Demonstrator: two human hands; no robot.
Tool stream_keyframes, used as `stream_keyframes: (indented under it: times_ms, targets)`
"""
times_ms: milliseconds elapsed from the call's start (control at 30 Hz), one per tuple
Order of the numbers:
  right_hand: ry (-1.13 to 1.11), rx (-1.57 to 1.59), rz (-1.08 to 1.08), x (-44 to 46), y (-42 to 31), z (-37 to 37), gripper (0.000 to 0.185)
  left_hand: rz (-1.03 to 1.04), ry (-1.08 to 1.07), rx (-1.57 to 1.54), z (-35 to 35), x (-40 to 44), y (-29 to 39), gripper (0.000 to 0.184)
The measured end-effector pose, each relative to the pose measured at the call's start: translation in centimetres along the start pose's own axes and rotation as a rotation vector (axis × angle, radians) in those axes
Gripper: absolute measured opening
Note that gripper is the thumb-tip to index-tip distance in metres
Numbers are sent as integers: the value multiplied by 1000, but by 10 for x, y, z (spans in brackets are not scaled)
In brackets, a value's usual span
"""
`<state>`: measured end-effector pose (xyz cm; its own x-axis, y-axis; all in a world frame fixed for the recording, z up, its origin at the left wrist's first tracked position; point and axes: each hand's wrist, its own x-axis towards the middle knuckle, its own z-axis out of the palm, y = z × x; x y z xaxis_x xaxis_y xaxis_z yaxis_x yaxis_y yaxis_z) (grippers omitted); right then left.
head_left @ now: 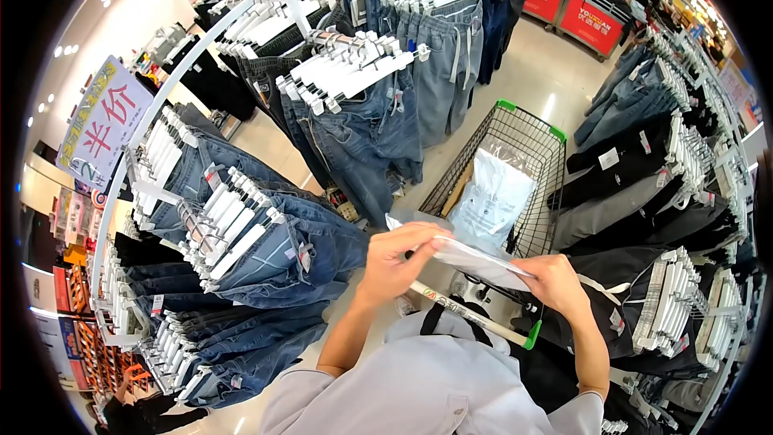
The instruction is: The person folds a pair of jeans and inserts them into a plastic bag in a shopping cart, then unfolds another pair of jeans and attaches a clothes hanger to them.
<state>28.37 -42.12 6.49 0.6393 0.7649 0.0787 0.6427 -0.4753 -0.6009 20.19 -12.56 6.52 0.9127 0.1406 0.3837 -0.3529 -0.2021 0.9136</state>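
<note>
Both my hands hold a flat white packet (477, 259) in clear plastic in front of my chest, above the handle of a shopping cart (547, 193). My left hand (396, 262) pinches its left end, fingers closed over the top edge. At the other end, my right hand (554, 280) grips the corner between thumb and fingers. The packet is seen nearly edge-on, so its face is mostly hidden. Inside the cart lies a pale blue-white plastic-wrapped packet (493, 193), with something tan (459, 188) along the left side.
Racks of jeans (354, 129) on white hangers stand at left and ahead. Dark trousers (616, 161) hang close on the right. A half-price sign (105, 122) is at far left. Red display bins (592, 24) stand at the back, and a person (149, 411) is at lower left.
</note>
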Motion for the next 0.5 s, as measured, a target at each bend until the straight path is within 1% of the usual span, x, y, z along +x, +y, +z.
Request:
stream_keyframes:
  times_ms: [33, 67, 133, 167, 200, 267, 300, 367, 400, 433, 500]
  targets:
    - [47, -64, -45, 5, 0, 3, 19, 52, 24, 57, -4, 0, -10, 16]
    - [50, -66, -38, 11, 4, 7, 19, 53, 18, 52, -7, -2, -19, 16]
    - [-27, -227, -45, 22, 14, 16, 9, -63, 180, 292, -14, -9, -39, 27]
    - [-32, -269, -53, 28, 19, 21, 4, -152, 149, 321, -21, -17, -58, 38]
    - [-30, -266, -45, 33, 24, 25, 4, -153, 140, 319, -24, -27, -82, 38]
    - [-141, -399, -58, 43, 36, 35, 4, -420, 196, 331, -29, -52, -142, 45]
    - [-173, -437, -67, 45, 47, 44, 7, -411, 145, 493, -33, -69, -176, 49]
    - [-221, -446, -57, 53, 59, 53, 9, -444, 133, 816, -30, -108, -238, 53]
    - [-265, -459, -49, 57, 65, 58, 11, -470, 134, 998, -23, -112, -238, 53]
    - [-298, -449, -16, 60, 73, 62, 14, -478, 135, 1000, -20, -113, -240, 53]
    - [-315, -430, -5, 69, 96, 69, 15, -581, 233, 906, -13, -107, -234, 51]
